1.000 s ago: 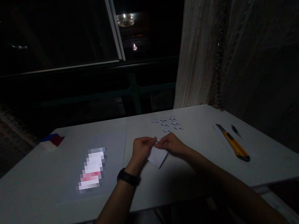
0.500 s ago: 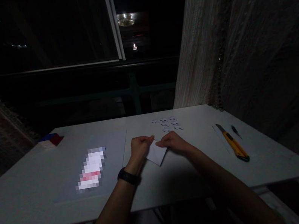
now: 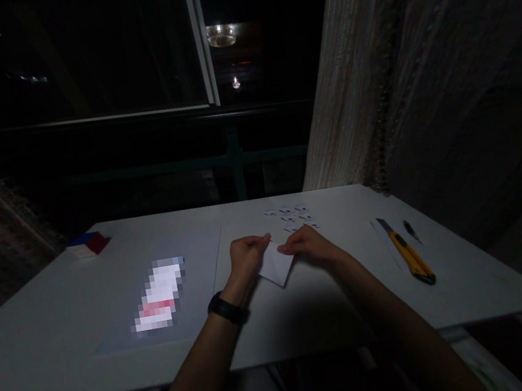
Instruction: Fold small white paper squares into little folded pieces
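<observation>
A small white piece of paper (image 3: 276, 268) is held just above the white table (image 3: 310, 307), folded to a point at its lower end. My left hand (image 3: 245, 257), with a black watch on the wrist, pinches the paper's upper left edge. My right hand (image 3: 310, 245) pinches its upper right edge. Both hands have their fingers closed on the paper. Several small paper pieces (image 3: 293, 217) lie on the table just beyond my hands.
A yellow utility knife (image 3: 408, 252) and a small dark tool (image 3: 412, 231) lie at the right. A large sheet with a blurred patch (image 3: 160, 294) lies at the left. A red and blue block (image 3: 87, 243) sits at the far left corner. Curtains hang at right.
Both hands have stayed on the paper and shifted slightly to the right; the paper's lower point has risen a little. Nothing else has moved.
</observation>
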Available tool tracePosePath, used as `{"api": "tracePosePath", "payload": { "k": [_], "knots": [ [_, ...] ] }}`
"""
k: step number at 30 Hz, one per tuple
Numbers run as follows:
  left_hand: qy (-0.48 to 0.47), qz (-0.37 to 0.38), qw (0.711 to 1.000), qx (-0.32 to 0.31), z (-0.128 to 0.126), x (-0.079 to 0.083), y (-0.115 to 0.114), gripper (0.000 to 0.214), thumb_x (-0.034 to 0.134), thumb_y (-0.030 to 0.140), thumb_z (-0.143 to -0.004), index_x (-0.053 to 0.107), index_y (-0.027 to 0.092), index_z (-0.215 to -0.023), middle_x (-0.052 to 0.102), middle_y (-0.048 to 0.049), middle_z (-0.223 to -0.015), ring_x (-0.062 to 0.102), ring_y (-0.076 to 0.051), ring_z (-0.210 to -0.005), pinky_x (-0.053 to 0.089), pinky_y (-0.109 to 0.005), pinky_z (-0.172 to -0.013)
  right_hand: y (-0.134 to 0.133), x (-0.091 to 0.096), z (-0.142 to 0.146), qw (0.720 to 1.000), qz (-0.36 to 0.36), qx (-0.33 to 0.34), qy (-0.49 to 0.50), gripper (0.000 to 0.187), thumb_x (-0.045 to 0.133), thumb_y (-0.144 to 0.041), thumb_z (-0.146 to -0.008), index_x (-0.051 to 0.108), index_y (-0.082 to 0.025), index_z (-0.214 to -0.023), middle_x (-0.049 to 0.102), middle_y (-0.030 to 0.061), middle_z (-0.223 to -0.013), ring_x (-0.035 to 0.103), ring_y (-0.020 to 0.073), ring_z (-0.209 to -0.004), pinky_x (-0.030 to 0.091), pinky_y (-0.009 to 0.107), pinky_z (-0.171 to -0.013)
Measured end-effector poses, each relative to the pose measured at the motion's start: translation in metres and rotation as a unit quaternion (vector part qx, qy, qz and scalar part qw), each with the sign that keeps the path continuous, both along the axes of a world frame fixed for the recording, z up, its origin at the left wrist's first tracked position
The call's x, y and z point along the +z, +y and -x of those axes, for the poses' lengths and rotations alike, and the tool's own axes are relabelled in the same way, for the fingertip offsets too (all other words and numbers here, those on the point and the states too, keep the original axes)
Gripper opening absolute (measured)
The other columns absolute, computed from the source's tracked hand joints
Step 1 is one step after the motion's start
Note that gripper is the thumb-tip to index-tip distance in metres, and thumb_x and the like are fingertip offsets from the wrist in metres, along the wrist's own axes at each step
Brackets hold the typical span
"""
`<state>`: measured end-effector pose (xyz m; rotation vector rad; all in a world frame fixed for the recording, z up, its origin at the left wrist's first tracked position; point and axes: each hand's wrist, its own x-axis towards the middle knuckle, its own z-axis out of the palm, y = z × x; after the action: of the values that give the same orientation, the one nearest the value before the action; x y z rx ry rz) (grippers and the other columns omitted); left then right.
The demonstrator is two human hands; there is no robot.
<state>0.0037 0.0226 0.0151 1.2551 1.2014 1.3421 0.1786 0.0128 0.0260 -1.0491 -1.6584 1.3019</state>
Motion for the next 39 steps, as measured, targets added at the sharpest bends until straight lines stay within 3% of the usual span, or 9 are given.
{"api": "tracePosePath", "payload": {
  "k": [3,7,14,22,28,31,34,36,39],
  "knots": [
    [-0.036,-0.006,0.998,0.055,0.017,0.005,0.005,0.033,0.073,0.042,-0.055,0.063,0.011,-0.055,0.056,-0.0016,-0.048,0.045,-0.009,-0.043,0.032,-0.022,-0.043,0.000,0.006,-0.014,0.997,0.046,-0.003,0.058,0.033,0.072,-0.041,-0.059,0.064,-0.009,-0.054,0.065,0.0092,-0.054,0.059,0.0174,-0.047,0.046,0.031,-0.052],
    [-0.025,0.018,0.999,0.017,0.026,0.007,0.006,0.035,0.073,0.043,-0.054,0.064,0.010,-0.055,0.058,-0.0039,-0.050,0.048,-0.011,-0.044,0.033,-0.023,-0.044,0.004,0.005,-0.018,0.987,0.013,-0.108,0.119,0.032,0.072,-0.042,-0.060,0.066,-0.010,-0.060,0.068,0.0098,-0.062,0.062,0.0177,-0.055,0.048,0.031,-0.057],
    [0.001,-0.010,0.996,-0.083,-0.003,-0.002,-0.004,0.033,0.072,0.044,-0.055,0.067,0.012,-0.057,0.061,-0.0041,-0.055,0.051,-0.012,-0.052,0.037,-0.023,-0.051,0.005,-0.012,0.013,0.996,-0.066,-0.054,-0.013,0.031,0.068,-0.042,-0.062,0.068,-0.012,-0.063,0.062,0.0018,-0.057,0.053,0.0121,-0.055,0.039,0.025,-0.055],
    [0.015,0.003,1.000,-0.021,-0.003,-0.008,-0.002,0.032,0.075,0.041,-0.051,0.068,0.011,-0.057,0.062,-0.0051,-0.054,0.051,-0.012,-0.050,0.036,-0.024,-0.048,0.004,-0.011,0.017,0.998,-0.043,-0.047,0.004,0.020,0.068,-0.031,-0.059,0.068,-0.012,-0.059,0.062,0.0013,-0.053,0.053,0.0117,-0.052,0.040,0.025,-0.055],
    [0.005,0.007,1.000,0.020,0.007,-0.003,0.004,0.034,0.073,0.044,-0.053,0.066,0.011,-0.057,0.059,-0.0038,-0.050,0.049,-0.012,-0.045,0.034,-0.024,-0.045,0.003,-0.014,0.008,0.995,0.070,0.014,0.066,0.026,0.071,-0.033,-0.056,0.068,-0.008,-0.064,0.067,0.0083,-0.056,0.062,0.0172,-0.051,0.049,0.032,-0.056],
    [-0.016,-0.008,0.996,0.082,0.018,0.000,0.008,0.035,0.073,0.045,-0.052,0.065,0.011,-0.056,0.058,-0.0027,-0.051,0.048,-0.011,-0.046,0.033,-0.023,-0.045,0.003,-0.012,-0.003,0.992,0.089,0.042,0.074,0.027,0.073,-0.032,-0.056,0.068,-0.007,-0.065,0.069,0.0119,-0.063,0.064,0.0194,-0.055,0.052,0.034,-0.058],
    [-0.040,-0.019,0.992,0.119,0.024,-0.001,0.011,0.037,0.074,0.046,-0.051,0.065,0.011,-0.058,0.059,-0.0023,-0.052,0.048,-0.011,-0.047,0.034,-0.023,-0.046,0.005,-0.010,-0.009,0.991,0.074,-0.014,0.107,0.030,0.074,-0.035,-0.055,0.067,-0.008,-0.066,0.069,0.0118,-0.066,0.065,0.0188,-0.056,0.052,0.032,-0.058],
    [-0.038,-0.018,0.994,0.102,0.022,-0.003,0.011,0.037,0.073,0.047,-0.053,0.065,0.011,-0.058,0.059,-0.0022,-0.052,0.049,-0.011,-0.047,0.034,-0.023,-0.046,0.007,-0.012,-0.005,0.988,0.056,-0.062,0.131,0.033,0.074,-0.038,-0.057,0.067,-0.010,-0.074,0.069,0.0101,-0.070,0.064,0.0161,-0.057,0.051,0.029,-0.059],
    [-0.035,-0.019,0.998,0.058,0.013,-0.005,0.007,0.035,0.072,0.046,-0.055,0.066,0.011,-0.060,0.061,-0.0030,-0.054,0.051,-0.012,-0.049,0.036,-0.023,-0.047,0.009,-0.020,0.011,0.992,0.042,-0.055,0.110,0.041,0.073,-0.041,-0.058,0.065,-0.013,-0.088,0.068,0.0059,-0.067,0.062,0.0135,-0.055,0.050,0.026,-0.055]
  ]
}}
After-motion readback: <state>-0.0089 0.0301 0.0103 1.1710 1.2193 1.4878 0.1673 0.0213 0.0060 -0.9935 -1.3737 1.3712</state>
